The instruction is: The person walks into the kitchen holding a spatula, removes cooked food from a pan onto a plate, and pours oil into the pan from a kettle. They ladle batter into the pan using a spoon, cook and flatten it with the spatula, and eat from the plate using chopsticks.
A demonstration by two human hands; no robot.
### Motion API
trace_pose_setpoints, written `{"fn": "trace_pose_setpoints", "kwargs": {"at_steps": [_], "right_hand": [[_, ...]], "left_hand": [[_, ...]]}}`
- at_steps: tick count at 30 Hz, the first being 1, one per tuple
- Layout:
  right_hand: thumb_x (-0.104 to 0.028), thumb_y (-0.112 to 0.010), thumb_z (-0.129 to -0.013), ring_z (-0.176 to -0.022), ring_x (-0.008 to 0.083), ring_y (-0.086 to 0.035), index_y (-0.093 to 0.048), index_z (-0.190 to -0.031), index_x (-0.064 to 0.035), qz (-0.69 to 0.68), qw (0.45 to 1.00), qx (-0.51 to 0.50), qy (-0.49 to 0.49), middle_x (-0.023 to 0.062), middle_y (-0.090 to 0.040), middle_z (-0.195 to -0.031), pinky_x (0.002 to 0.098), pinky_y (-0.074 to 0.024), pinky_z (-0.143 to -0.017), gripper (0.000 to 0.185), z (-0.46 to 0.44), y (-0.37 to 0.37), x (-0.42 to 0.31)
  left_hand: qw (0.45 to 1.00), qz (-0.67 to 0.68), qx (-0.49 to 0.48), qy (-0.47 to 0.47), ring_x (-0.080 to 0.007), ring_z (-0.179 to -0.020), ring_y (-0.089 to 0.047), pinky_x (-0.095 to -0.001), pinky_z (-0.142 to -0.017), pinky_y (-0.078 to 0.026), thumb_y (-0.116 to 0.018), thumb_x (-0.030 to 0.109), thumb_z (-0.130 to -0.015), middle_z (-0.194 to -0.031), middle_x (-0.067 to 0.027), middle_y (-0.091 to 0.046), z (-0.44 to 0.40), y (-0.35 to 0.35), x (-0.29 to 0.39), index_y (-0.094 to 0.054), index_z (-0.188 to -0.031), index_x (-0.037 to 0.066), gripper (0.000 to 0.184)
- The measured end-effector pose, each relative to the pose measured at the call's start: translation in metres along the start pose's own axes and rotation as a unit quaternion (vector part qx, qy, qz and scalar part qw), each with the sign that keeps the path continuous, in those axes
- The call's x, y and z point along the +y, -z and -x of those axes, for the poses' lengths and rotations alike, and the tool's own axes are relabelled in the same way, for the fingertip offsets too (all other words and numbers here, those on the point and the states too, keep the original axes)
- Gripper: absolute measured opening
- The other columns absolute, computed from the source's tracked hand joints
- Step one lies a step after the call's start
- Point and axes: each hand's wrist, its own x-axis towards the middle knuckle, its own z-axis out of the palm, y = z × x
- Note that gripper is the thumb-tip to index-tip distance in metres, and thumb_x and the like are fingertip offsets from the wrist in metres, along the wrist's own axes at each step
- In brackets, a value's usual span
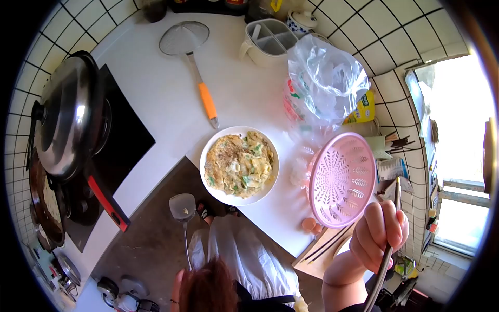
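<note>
My right hand (377, 236) is raised at the lower right, fingers wrapped round what look like long, thin chopsticks (384, 265). Their lower ends run out of the frame. My left hand (178, 286) is at the bottom, mostly covered by hair. A metal spatula (182, 208) rises from it, its blade over the floor with a small food scrap on it. Between the hands, a white plate (203, 179) sits at the counter's corner, holding browned egg pancake pieces (239, 164) with green bits. At the bottom edge is a pale yellow lump (300, 304) I cannot identify.
A lidded pan (65, 117) stands on the black cooktop (125, 135), its red handle jutting out. A strainer (200, 78) lies behind the plate. A pink colander (343, 179), eggshells (310, 224), a plastic bag (325, 83) and a cutting board (317, 260) occupy the right side.
</note>
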Motion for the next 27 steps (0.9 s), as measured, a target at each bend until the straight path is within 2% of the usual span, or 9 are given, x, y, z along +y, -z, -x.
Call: {"fn": "trace_pose_setpoints", "kwargs": {"at_steps": [3,7,9,10,12,14,18,24,27], "right_hand": [[-0.012,-0.036,-0.094,-0.045,0.0154,-0.050,-0.050,-0.077,0.0089,-0.050,0.997,0.056,-0.014,0.0141,-0.045,-0.075,0.0244,-0.0444,-0.039,0.031,-0.004,-0.008,0.009],[-0.016,-0.034,-0.095,-0.042,0.0127,-0.047,-0.050,-0.075,0.0059,-0.080,0.993,0.075,-0.051,0.0128,-0.044,-0.072,0.0229,-0.0418,-0.036,0.034,-0.008,-0.001,0.013],[-0.019,-0.032,-0.096,-0.040,0.0097,-0.044,-0.048,-0.070,0.0015,-0.034,0.991,0.126,-0.017,0.0115,-0.043,-0.069,0.0211,-0.0395,-0.034,0.037,-0.003,0.008,0.009],[-0.023,-0.026,-0.100,-0.047,0.0121,-0.043,-0.043,-0.073,-0.0031,0.003,0.995,0.095,-0.020,0.0080,-0.037,-0.071,0.0232,-0.0371,-0.037,0.038,-0.003,0.021,0.000],[-0.023,-0.028,-0.100,-0.039,0.0080,-0.034,-0.041,-0.074,-0.0054,0.048,0.989,0.139,0.018,0.0063,-0.036,-0.068,0.0222,-0.0313,-0.032,0.033,0.004,0.025,-0.013],[-0.023,-0.032,-0.099,-0.032,0.0063,-0.026,-0.040,-0.077,-0.0066,0.147,0.982,0.119,0.027,0.0052,-0.036,-0.067,0.0207,-0.0258,-0.027,0.029,0.004,0.019,-0.015],[-0.018,-0.041,-0.094,-0.034,0.0106,-0.035,-0.043,-0.071,-0.0001,0.169,0.978,0.108,0.063,0.0109,-0.040,-0.066,0.0227,-0.0337,-0.031,0.029,0.008,0.004,0.012],[-0.015,-0.038,-0.095,-0.036,0.0135,-0.039,-0.042,-0.073,0.0024,0.158,0.979,0.092,0.092,0.0120,-0.040,-0.068,0.0241,-0.0375,-0.032,0.028,0.009,-0.006,0.023],[-0.011,-0.039,-0.096,-0.039,0.0149,-0.044,-0.041,-0.071,0.0005,0.159,0.977,0.095,0.109,0.0112,-0.039,-0.067,0.0232,-0.0379,-0.032,0.027,0.009,-0.016,0.027]], "left_hand": [[0.999,-0.016,0.005,-0.028,-0.0032,-0.061,-0.047,-0.0194,-0.053,-0.037,-0.064,0.022,-0.087,-0.068,0.0025,-0.055,-0.001,0.002,0.007,-0.059,-0.079,0.005,0.019],[0.997,-0.027,0.003,-0.071,-0.0028,-0.061,-0.046,-0.0192,-0.053,-0.036,-0.064,0.022,-0.087,-0.068,0.0031,-0.055,-0.005,0.008,0.006,-0.060,-0.079,0.005,0.020],[0.998,-0.019,-0.011,-0.060,-0.0026,-0.061,-0.045,-0.0191,-0.053,-0.036,-0.064,0.022,-0.087,-0.068,0.0034,-0.054,-0.007,0.010,-0.003,-0.060,-0.079,0.005,0.020],[0.999,0.014,-0.029,-0.009,-0.0025,-0.061,-0.045,-0.0189,-0.053,-0.036,-0.064,0.023,-0.087,-0.068,0.0038,-0.054,-0.009,0.010,-0.009,-0.060,-0.079,0.005,0.020],[0.991,0.080,-0.058,0.094,-0.0023,-0.061,-0.044,-0.0186,-0.053,-0.035,-0.064,0.024,-0.087,-0.068,0.0046,-0.053,-0.010,0.011,-0.022,-0.060,-0.081,0.005,0.020],[0.981,0.151,-0.054,0.112,-0.0022,-0.061,-0.043,-0.0186,-0.052,-0.034,-0.063,0.024,-0.087,-0.068,0.0047,-0.053,-0.005,0.006,-0.007,-0.060,-0.083,0.005,0.020],[0.978,0.174,-0.070,0.091,-0.0025,-0.063,-0.045,-0.0188,-0.053,-0.035,-0.063,0.023,-0.088,-0.071,0.0042,-0.055,-0.001,0.008,-0.009,-0.060,-0.086,0.004,0.019],[0.995,0.088,-0.037,0.034,-0.0025,-0.064,-0.046,-0.0190,-0.053,-0.036,-0.062,0.022,-0.088,-0.072,0.0040,-0.056,0.010,0.006,0.030,-0.061,-0.087,0.004,0.018],[0.995,0.088,-0.037,0.041,-0.0025,-0.064,-0.046,-0.0191,-0.053,-0.036,-0.062,0.021,-0.088,-0.073,0.0040,-0.057,0.008,0.007,0.029,-0.061,-0.088,0.004,0.017]]}}
